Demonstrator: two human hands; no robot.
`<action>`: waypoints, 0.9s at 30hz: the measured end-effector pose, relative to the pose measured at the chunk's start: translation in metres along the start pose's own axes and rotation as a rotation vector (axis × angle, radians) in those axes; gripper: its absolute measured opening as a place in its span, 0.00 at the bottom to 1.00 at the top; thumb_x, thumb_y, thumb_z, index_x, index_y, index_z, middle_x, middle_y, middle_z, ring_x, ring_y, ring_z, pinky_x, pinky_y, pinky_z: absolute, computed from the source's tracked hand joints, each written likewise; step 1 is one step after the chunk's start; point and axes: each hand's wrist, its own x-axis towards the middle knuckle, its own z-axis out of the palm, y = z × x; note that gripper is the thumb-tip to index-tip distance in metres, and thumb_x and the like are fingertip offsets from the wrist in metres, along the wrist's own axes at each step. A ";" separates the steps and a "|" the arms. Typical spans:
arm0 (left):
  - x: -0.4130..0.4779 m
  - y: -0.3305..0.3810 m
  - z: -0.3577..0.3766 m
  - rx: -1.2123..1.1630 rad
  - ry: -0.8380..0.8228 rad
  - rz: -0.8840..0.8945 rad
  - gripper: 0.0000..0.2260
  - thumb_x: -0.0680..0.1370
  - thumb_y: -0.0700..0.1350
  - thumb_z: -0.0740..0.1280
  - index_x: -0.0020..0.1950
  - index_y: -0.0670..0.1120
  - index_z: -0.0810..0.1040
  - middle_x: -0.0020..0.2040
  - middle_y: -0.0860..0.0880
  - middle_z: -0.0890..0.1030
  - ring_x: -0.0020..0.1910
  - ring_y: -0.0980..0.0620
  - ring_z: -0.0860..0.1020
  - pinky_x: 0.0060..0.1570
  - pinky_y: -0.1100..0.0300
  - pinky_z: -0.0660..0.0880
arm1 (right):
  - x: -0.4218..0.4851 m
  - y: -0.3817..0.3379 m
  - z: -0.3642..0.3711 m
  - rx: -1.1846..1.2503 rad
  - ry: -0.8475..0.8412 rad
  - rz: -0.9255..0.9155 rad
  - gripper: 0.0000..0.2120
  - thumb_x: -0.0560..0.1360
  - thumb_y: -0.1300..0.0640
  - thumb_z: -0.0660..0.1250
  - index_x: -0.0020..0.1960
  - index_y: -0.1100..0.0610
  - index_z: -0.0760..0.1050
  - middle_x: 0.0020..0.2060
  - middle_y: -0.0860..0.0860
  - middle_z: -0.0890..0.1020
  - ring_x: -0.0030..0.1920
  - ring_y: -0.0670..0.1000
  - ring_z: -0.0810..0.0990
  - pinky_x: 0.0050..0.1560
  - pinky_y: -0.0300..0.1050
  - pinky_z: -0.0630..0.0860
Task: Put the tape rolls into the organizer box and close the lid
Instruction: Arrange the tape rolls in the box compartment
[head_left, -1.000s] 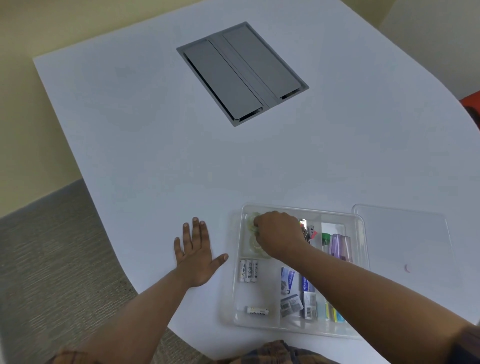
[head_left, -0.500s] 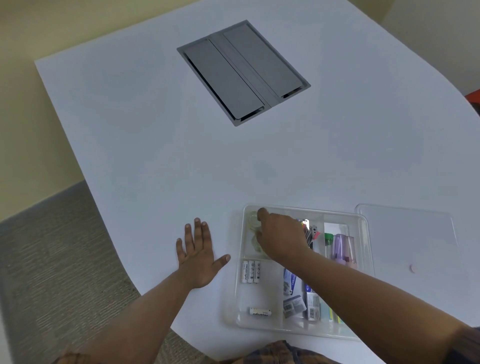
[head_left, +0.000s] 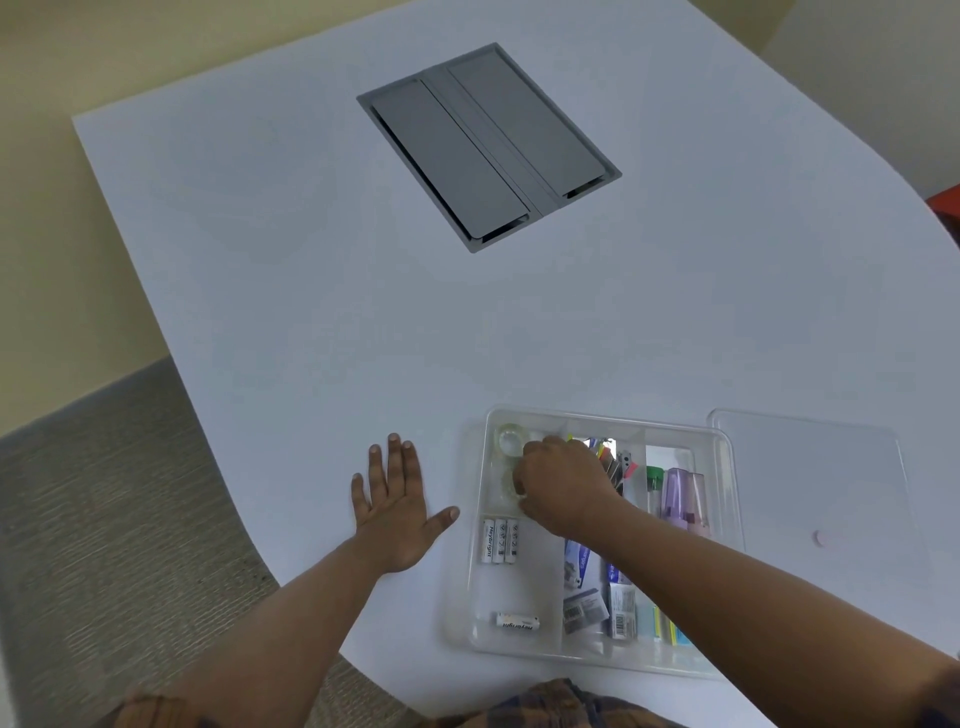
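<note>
Here, low in the frame, a clear organizer box (head_left: 608, 657) lies open on the white table (head_left: 311, 291). The left hand (head_left: 397, 512) rests flat and spread beside it. The right hand (head_left: 563, 483) reaches into the box's upper-left compartment, fingers curled on a clear tape roll (head_left: 508, 486), mostly hidden; whether it grips, I cannot tell. A second tape roll (head_left: 510, 440) sits just beyond. The lid (head_left: 810, 478) lies to the right.
</note>
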 end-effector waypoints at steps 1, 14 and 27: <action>0.000 0.000 0.000 -0.003 0.000 0.001 0.46 0.73 0.72 0.49 0.63 0.50 0.16 0.65 0.52 0.15 0.64 0.47 0.17 0.68 0.40 0.29 | 0.000 0.002 -0.002 0.017 0.004 -0.002 0.07 0.71 0.56 0.66 0.46 0.55 0.82 0.45 0.52 0.80 0.48 0.56 0.77 0.44 0.47 0.69; -0.002 0.002 -0.002 -0.024 0.007 0.006 0.45 0.74 0.71 0.50 0.64 0.48 0.18 0.67 0.50 0.18 0.66 0.46 0.19 0.68 0.41 0.28 | -0.011 0.018 -0.022 0.025 -0.131 -0.007 0.08 0.74 0.54 0.63 0.46 0.52 0.81 0.46 0.51 0.81 0.45 0.55 0.81 0.40 0.45 0.73; 0.001 0.000 0.000 -0.001 -0.001 0.002 0.45 0.73 0.72 0.49 0.63 0.50 0.16 0.65 0.52 0.15 0.62 0.48 0.15 0.67 0.42 0.28 | -0.006 0.003 -0.024 0.053 -0.605 0.012 0.31 0.72 0.62 0.73 0.72 0.58 0.67 0.63 0.56 0.78 0.56 0.57 0.79 0.54 0.49 0.75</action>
